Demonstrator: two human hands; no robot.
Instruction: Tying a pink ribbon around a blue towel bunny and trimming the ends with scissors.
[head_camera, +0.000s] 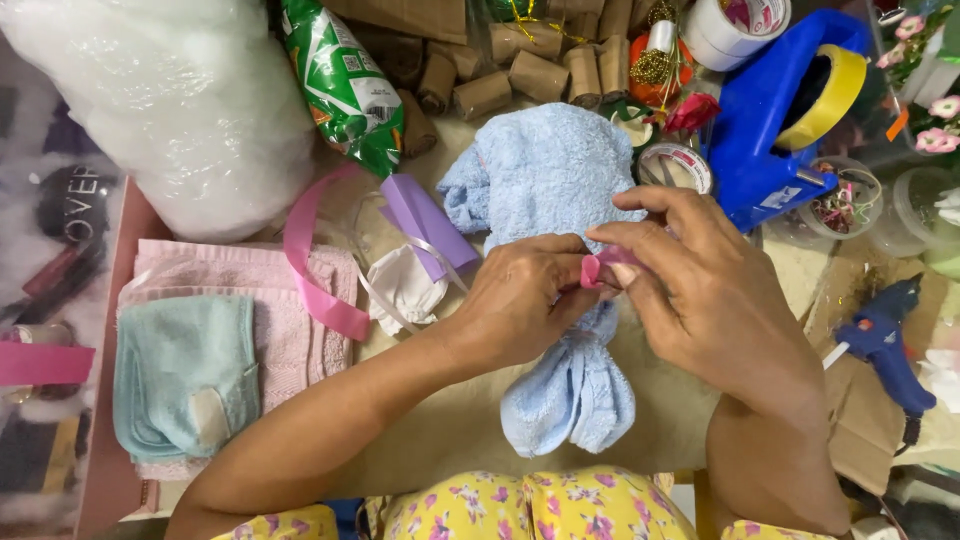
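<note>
We see a light blue towel (548, 200) lying in the middle of the counter (460, 420), gathered at its waist so that the lower part fans out toward us. A short piece of pink ribbon (597, 268) goes around this narrow place. Our left hand (515, 300) closes around the gathered waist and pinches one end of the ribbon between thumb and finger, probably to keep the folds tight. Our right hand (700, 285) pinches the other end with its fingertips, the remaining fingers half spread above the towel.

Just to the left lie a purple strip (428, 222), a small white cloth piece (402, 285) and a longer loop of pink ribbon (312, 262), near enough for easy reach. Further left, a mint green washcloth (180, 375) rests on a folded pink towel (290, 320). At the far left is a big bag of white stuffing (170, 100), with a green snack bag (345, 85) beside it. Cardboard tubes (520, 65) stand along the far edge. On the right we find a blue tape dispenser (765, 130) with yellow tape, and nearer, a blue glue gun (890, 350).
</note>
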